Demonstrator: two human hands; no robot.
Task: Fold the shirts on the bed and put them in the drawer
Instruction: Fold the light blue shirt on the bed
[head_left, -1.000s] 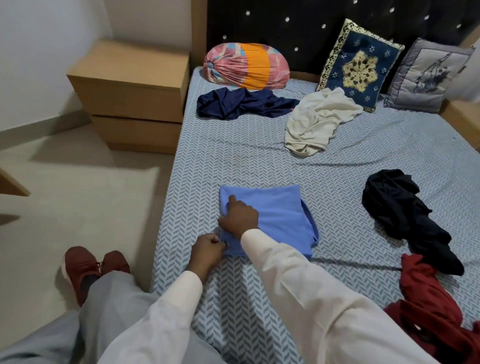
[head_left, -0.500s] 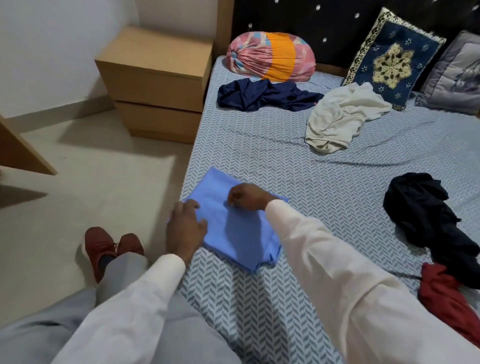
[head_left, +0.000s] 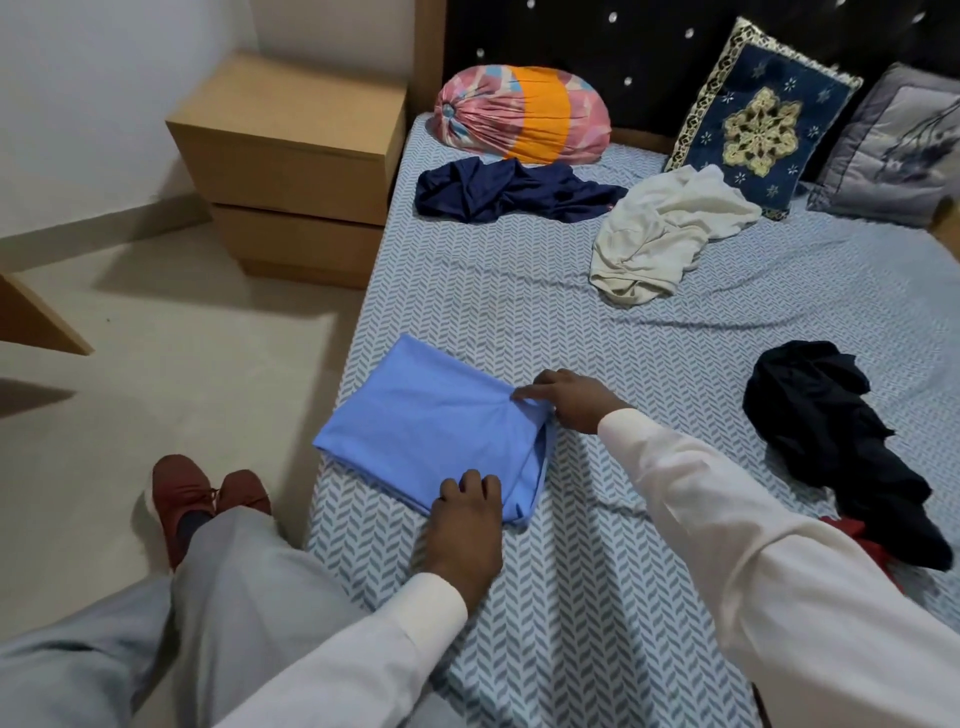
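The left grip (head_left: 465, 525) covers the near edge of the blue shirt (head_left: 431, 421), and its fingertips and thumb are out of sight beneath it. At the right grip (head_left: 569, 400), bunched cloth hides the thumb. Right of that grip, the red shirt (head_left: 872, 540) is mostly hidden by the black shirt (head_left: 831, 441) and the sleeve (head_left: 753, 545). Far beyond, the picture's edge cuts off the grey pillow (head_left: 893, 150).

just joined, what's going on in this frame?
A person at the edge of the bed is working on a folded light blue shirt. The left hand grips its near corner and the right hand pinches its right corner. A navy shirt, cream shirt, black shirt and red shirt lie crumpled. The bedside drawer unit is closed.
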